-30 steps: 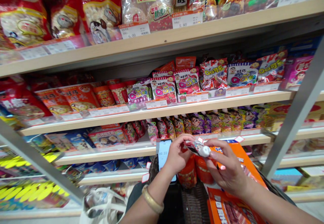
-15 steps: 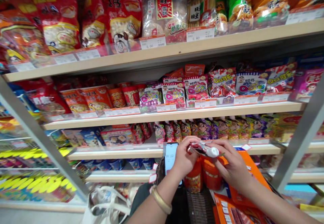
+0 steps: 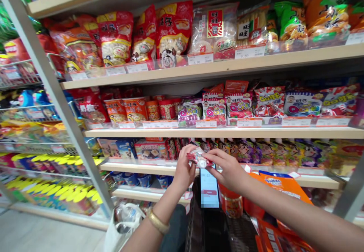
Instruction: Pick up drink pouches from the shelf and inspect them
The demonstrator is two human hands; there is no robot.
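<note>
Both my hands grip a small red and white spout pouch (image 3: pixel 199 158) with a white cap, held in front of the lower shelves. The cap faces me. My left hand (image 3: pixel 184 168), a gold bangle on its wrist, closes around the pouch's left side. From the right, the fingers of my right hand (image 3: pixel 226 167) pinch it close to the cap. Right below the pouch a lit phone (image 3: pixel 209 187) stands upright, partly covered by my right fingers. Behind my hands, similar spout pouches (image 3: pixel 267 153) line the shelf.
A dark woven basket (image 3: pixel 195 210) below holds a red-lidded jar (image 3: pixel 231 202) and an orange Ovaltine bag (image 3: pixel 284 187). A white bag (image 3: pixel 122 221) is at lower left. Snack shelves (image 3: pixel 227 132) span the view, with a grey upright post (image 3: pixel 68 130) at left.
My hands and the pouch have moved left, now over the phone. My view has shifted left, showing more of the left shelves and floor. Both hands still hold the pouch.
</note>
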